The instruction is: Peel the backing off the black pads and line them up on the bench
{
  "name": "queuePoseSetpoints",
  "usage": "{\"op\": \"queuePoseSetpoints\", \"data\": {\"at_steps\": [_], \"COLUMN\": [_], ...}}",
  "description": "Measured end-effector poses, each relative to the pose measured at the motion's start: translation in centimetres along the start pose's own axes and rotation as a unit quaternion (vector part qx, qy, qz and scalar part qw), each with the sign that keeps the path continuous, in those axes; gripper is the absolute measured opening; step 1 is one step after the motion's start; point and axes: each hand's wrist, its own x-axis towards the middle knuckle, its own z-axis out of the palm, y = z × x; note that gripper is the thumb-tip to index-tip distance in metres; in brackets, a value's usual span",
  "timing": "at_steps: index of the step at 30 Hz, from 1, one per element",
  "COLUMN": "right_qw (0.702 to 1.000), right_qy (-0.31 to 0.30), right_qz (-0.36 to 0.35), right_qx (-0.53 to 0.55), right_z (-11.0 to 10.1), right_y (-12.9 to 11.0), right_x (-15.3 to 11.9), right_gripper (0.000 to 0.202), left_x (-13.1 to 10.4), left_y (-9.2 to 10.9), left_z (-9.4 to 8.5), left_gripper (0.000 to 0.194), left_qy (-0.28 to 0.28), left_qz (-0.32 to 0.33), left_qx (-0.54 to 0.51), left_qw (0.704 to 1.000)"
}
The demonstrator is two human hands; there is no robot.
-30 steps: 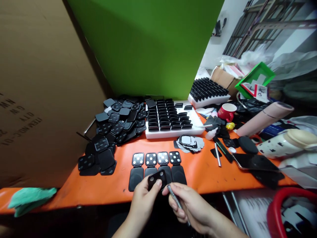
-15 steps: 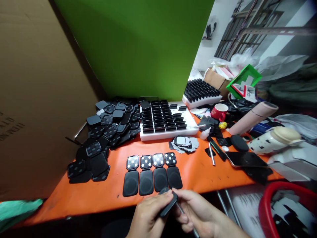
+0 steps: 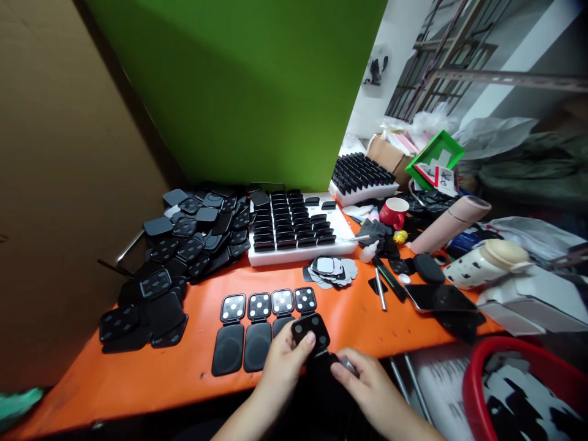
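My left hand point(image 3: 283, 362) grips a black hinged case point(image 3: 316, 323), opened out, with its thumb on the dotted panel. The case's lower panel hangs in the dark below the hinge. Close to that panel, my right hand point(image 3: 370, 383) is closed round a metal tool point(image 3: 350, 366); only a short grey piece shows between the fingers. Behind my hands, several similar cases lie open in a row, including one dotted panel point(image 3: 233, 307) with white dots and its plain lower panel point(image 3: 228, 349). My left hand partly covers the row's right end.
Black cases are heaped point(image 3: 160, 285) on the orange table point(image 3: 184, 383) at left. A white foam tray point(image 3: 298, 255) holds rows of black pieces. Grey-white pads point(image 3: 333, 269), a phone point(image 3: 441, 297), a red mug point(image 3: 394, 213) and bottles lie right. Below right stands a red bin point(image 3: 473, 386).
The case in my left hand was folded and low; now it is raised and opened out, dotted panel showing. My right hand keeps the metal tool. The view has shifted slightly right.
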Motion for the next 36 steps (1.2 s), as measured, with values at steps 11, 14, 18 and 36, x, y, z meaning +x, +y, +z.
{"op": "queuePoseSetpoints", "data": {"at_steps": [11,14,18,36], "right_qw": [0.971,0.967,0.966,0.950], "right_qy": [0.072,0.089,0.104,0.310], "right_qz": [0.054,0.050,0.035,-0.016], "right_qx": [-0.222,-0.235,-0.236,0.014], "right_z": [-3.5,-3.1,-3.0,-2.7], "right_y": [5.8,5.7,5.0,6.4], "right_x": [6.4,6.9,6.9,6.6], "right_gripper": [0.028,0.022,0.016,0.035], "left_x": [1.3,1.3,1.3,-1.8], "left_y": [-2.9,-3.4,-3.8,1.9], "left_z": [0.2,0.2,0.2,-18.3], "left_gripper": [0.072,0.071,0.071,0.057], "left_qy": [-0.185,-0.185,-0.178,0.398], "left_qz": [0.224,0.236,0.233,-0.051], "left_qx": [0.595,0.616,0.626,0.629], "left_qw": [0.749,0.729,0.723,0.666]}}
